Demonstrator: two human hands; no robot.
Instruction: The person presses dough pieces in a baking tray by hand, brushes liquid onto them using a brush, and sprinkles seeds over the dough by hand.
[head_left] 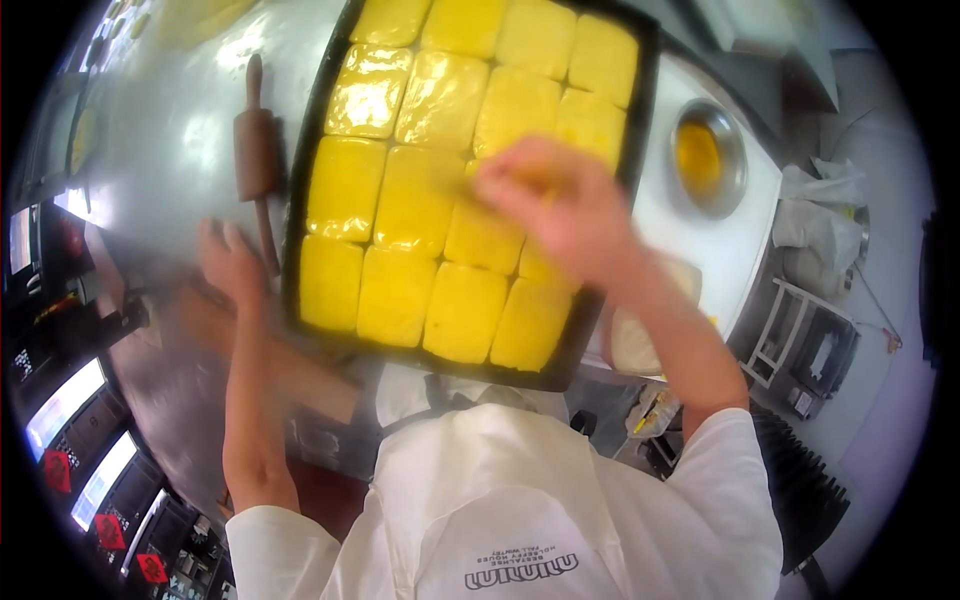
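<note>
Tray (pixel 642 90) of yellow squares (pixel 415 200), before the person; long axis pointing away from the body, tilted slightly right. Right hand (pixel 560 200): over the squares, fingers bunched; blur hides whether they clamp anything. Left hand (pixel 232 262): fingers apart, beside the tray, near a rolling pin (pixel 258 155). Metal bowl (pixel 736 162), yellow liquid (pixel 697 158): right of tray, presumably for easy reach.

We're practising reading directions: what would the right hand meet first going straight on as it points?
Probably a yellow square in the dark tray, just ahead of the right hand, though the gap between is unclear.
</note>
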